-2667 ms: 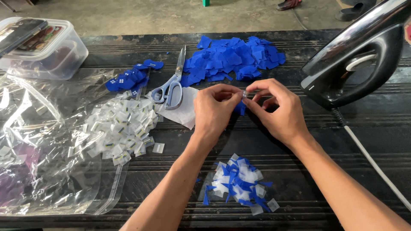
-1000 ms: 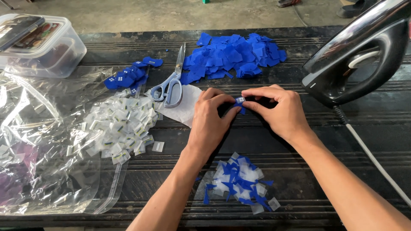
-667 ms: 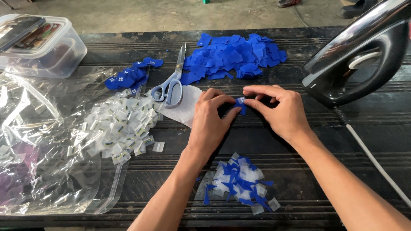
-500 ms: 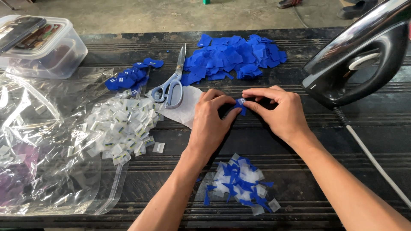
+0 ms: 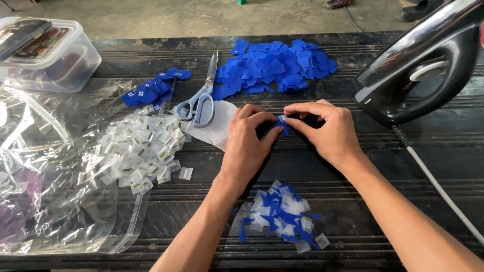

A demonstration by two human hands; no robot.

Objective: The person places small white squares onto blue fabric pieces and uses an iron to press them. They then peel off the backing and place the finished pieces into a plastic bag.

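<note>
While both hands pinch the small blue piece — left hand, right hand — fingertip pressure should stay light. Working low over the dark table seems wise — a dropped piece stays near.

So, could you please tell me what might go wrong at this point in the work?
Three risks, as judgements:
1. The small blue piece is pinched only at the fingertips of the left hand and right hand; it could slip out and be lost on the dark table.
2. The iron stands close beside the right hand; if hot, it might burn a knuckle.
3. The scissors lie just left of the left hand, so a sideways reach could catch them.
</note>
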